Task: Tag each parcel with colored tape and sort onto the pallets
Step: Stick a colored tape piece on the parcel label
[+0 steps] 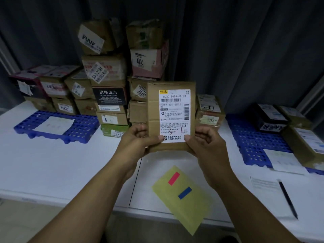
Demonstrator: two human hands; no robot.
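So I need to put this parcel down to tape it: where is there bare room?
Bare table lies in front of the left pallet, left of the yellow sheet. The right pallet has open grid left of its boxes. The middle stack of boxes is crowded.

Matt cardboard parcel (171,118) with smooth paper label (174,116).

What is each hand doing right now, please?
Left hand: grips the lower left edge of the cardboard parcel.
Right hand: grips the parcel's lower right edge.
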